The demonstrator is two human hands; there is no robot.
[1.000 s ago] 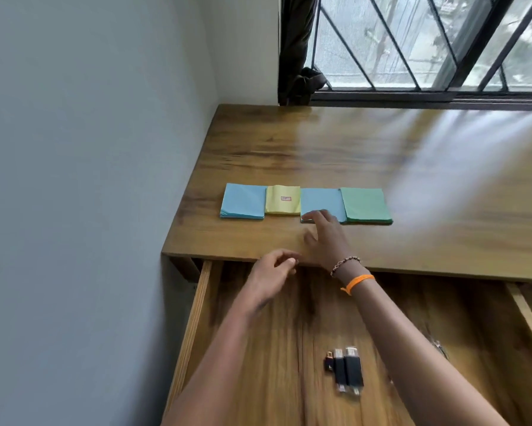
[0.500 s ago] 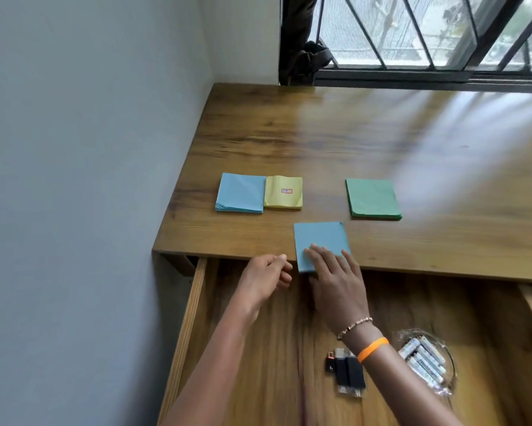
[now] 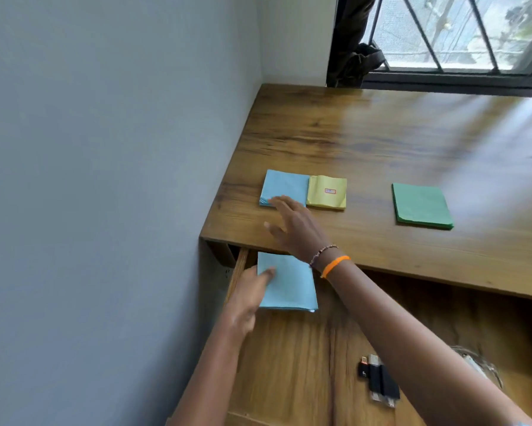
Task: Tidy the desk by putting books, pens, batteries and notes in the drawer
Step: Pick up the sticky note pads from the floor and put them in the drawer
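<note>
A light blue note pad (image 3: 289, 287) lies in the far left corner of the open wooden drawer (image 3: 295, 364). My left hand (image 3: 246, 302) grips its left edge, thumb on top. On the desk (image 3: 381, 133) a second blue note pad (image 3: 286, 184) sits next to a yellow pad (image 3: 326, 192) with a small red label. A green pad (image 3: 421, 206) lies apart to the right. My right hand (image 3: 295, 229) hovers with fingers spread at the near edge of the blue pad on the desk.
Small black stick-shaped items (image 3: 378, 379) lie in the drawer's middle. A clear container (image 3: 480, 364) is mostly hidden behind my right forearm. A grey wall borders the desk on the left. A barred window (image 3: 458, 41) runs along the back.
The blue pad slid off the desk's front edge into the drawer, and my left hand took it. My right hand let go and moved up left to the other blue pad.
</note>
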